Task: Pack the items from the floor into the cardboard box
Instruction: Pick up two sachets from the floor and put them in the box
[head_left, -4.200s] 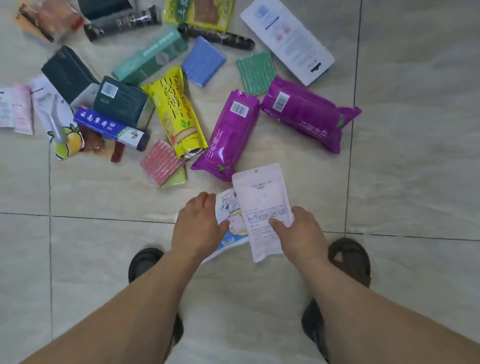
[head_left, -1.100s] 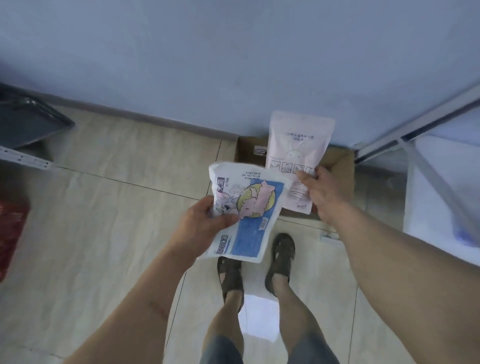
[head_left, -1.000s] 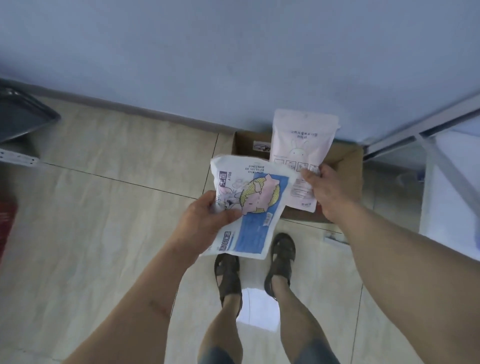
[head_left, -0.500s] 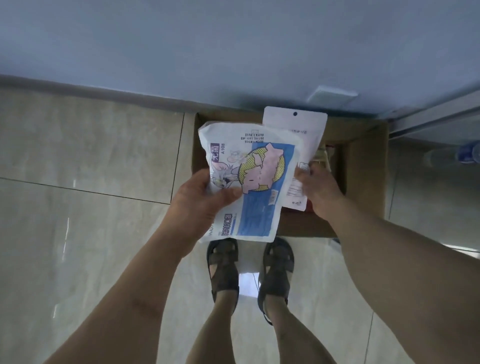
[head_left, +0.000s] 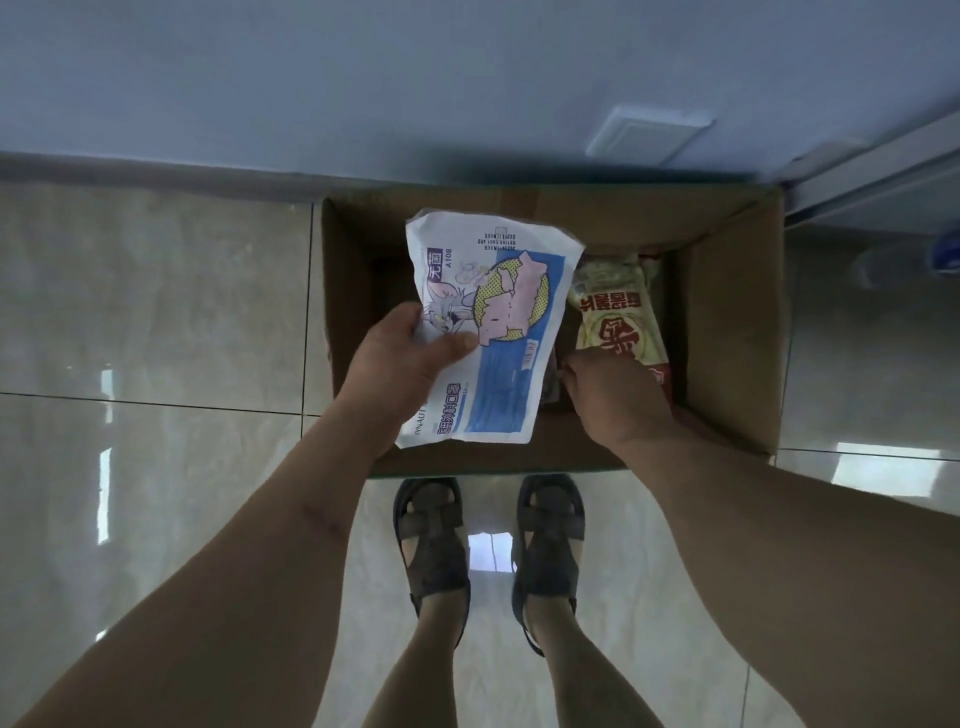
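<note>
While standing right at the cardboard box (head_left: 730, 332), with sandals (head_left: 434, 540) just beside its near wall, held the cartoon packet (head_left: 498, 332) up over the open top with the left hand (head_left: 410, 364). Pinched it at the left edge, thumb on the printed face and the other fingers tucked under, so gripped on that one side only. Held up over the opening like that, most likely, so as to drop straight in with no far reach. Had the right hand (head_left: 618, 400) down inside the box, at the near end of the yellow snack bag (head_left: 618, 317). Could not tell whether open or closed, with the fingers bent down out of sight, nor whether holding anything. Maybe pushing things flat to make room down there, but only a guess. Pointed the packet's long side from the feet toward the wall (head_left: 363, 78), tipped a little to the right at the far end. Showed the picture face up, with the words upside down from here and the far edge a bit crumpled. Looked light and floppy, so easy to slide in flat beside the snack bag.
</note>
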